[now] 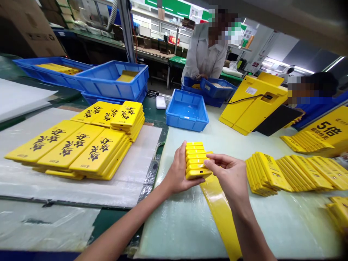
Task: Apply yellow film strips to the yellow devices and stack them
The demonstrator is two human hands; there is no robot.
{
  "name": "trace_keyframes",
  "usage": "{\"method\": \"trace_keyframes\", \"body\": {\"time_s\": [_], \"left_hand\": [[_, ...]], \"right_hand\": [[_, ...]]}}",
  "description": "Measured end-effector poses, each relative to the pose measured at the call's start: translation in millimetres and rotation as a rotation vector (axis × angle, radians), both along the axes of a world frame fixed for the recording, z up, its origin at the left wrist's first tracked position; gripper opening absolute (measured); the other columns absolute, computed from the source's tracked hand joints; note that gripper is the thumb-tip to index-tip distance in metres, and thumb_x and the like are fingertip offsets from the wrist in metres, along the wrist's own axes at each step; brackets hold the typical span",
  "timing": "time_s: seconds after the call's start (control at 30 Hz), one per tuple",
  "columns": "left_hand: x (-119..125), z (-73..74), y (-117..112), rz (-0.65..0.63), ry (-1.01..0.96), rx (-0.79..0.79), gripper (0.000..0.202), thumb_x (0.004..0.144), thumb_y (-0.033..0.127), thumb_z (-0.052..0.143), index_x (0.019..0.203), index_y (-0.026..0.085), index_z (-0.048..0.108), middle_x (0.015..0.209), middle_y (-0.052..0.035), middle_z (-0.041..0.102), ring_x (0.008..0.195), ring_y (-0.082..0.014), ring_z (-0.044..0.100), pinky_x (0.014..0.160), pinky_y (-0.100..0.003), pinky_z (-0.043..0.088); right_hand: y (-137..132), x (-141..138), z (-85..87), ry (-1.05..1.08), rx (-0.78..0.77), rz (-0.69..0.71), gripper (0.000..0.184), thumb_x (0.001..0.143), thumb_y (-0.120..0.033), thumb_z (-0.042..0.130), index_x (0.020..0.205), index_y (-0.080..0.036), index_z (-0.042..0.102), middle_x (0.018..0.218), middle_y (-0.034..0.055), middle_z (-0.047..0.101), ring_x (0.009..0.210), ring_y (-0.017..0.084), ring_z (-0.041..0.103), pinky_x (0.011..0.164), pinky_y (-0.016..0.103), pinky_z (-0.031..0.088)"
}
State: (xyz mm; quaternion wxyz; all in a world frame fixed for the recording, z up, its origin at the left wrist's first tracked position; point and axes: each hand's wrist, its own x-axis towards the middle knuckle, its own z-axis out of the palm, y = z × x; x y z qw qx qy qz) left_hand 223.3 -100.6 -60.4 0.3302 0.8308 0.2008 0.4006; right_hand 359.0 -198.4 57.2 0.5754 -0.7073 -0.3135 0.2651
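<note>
My left hand is wrapped round a stack of small yellow power banks, held upright just above the bench with their narrow ends facing me. A small dark port shows on the lowest one. At the stack's right edge, the thumb and forefinger of my right hand are pinched together. Whatever lies between those fingertips is too small to make out. Beneath my hands, a long yellow strip runs across the pale mat toward me.
Yellow panels with black lettering are piled on the left. Rows of yellow slabs lean on the right. Behind stand a blue bin, stacked blue bins and a yellow box with a cable. Two people are near the far side.
</note>
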Motion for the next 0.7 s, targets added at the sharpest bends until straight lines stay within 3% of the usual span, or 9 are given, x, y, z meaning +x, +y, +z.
{"method": "trace_keyframes", "body": {"time_s": [0.1, 0.23, 0.33, 0.43, 0.6, 0.7], "left_hand": [[0, 0.5, 0, 0.003, -0.008, -0.008, 0.139, 0.081, 0.072, 0.083, 0.171, 0.03, -0.015, 0.169, -0.0219, 0.022, 0.156, -0.0464, 0.032, 0.127, -0.069, 0.036], [0, 2.4, -1, -0.003, -0.026, -0.042, 0.139, 0.081, 0.072, 0.083, 0.172, 0.027, -0.012, 0.164, -0.0225, 0.028, 0.152, -0.0454, 0.037, 0.125, -0.068, 0.039], [1, 2.5, -1, 0.001, -0.035, -0.047, 0.139, 0.08, 0.072, 0.084, 0.172, 0.027, -0.011, 0.163, -0.0228, 0.029, 0.152, -0.0457, 0.037, 0.124, -0.069, 0.039], [1, 1.9, -1, 0.0, -0.031, -0.049, 0.141, 0.079, 0.072, 0.085, 0.172, 0.027, -0.011, 0.164, -0.0234, 0.029, 0.153, -0.0465, 0.037, 0.124, -0.07, 0.039], [1, 2.0, -1, 0.008, -0.031, -0.05, 0.14, 0.079, 0.07, 0.086, 0.172, 0.028, -0.01, 0.164, -0.0227, 0.029, 0.153, -0.0462, 0.036, 0.125, -0.068, 0.038], [1, 1.5, -1, 0.011, -0.027, -0.046, 0.14, 0.079, 0.069, 0.086, 0.172, 0.027, -0.01, 0.165, -0.0231, 0.028, 0.155, -0.0469, 0.035, 0.126, -0.068, 0.038]], "right_hand": [[3, 6, 4.1, -0.039, -0.085, 0.036, 0.033, 0.061, -0.036, 0.085, 0.084, -0.014, 0.085, 0.074, 0.0072, 0.078, 0.065, 0.02, 0.07, 0.065, 0.033, 0.059], [7, 23, 10.8, -0.076, -0.186, 0.162, 0.064, 0.058, -0.036, 0.089, 0.116, -0.009, 0.08, 0.057, -0.0032, 0.065, 0.057, 0.015, 0.062, 0.062, 0.028, 0.052], [11, 32, 11.2, -0.022, -0.186, 0.228, 0.087, 0.068, -0.052, 0.086, 0.14, -0.006, 0.066, 0.056, -0.0053, 0.063, 0.047, 0.012, 0.051, 0.05, 0.024, 0.041], [13, 33, 7.4, 0.054, -0.13, 0.22, 0.099, 0.076, -0.066, 0.076, 0.15, -0.004, 0.054, 0.058, -0.0045, 0.064, 0.042, 0.01, 0.044, 0.045, 0.024, 0.036], [9, 32, 5.9, 0.075, -0.132, 0.303, 0.092, 0.073, -0.055, 0.085, 0.146, -0.006, 0.058, 0.06, -0.0053, 0.063, 0.051, 0.013, 0.057, 0.056, 0.026, 0.048], [7, 36, 8.8, -0.071, -0.19, 0.291, 0.083, 0.068, -0.042, 0.09, 0.139, -0.008, 0.065, 0.058, -0.006, 0.061, 0.054, 0.014, 0.057, 0.057, 0.026, 0.046]]}}
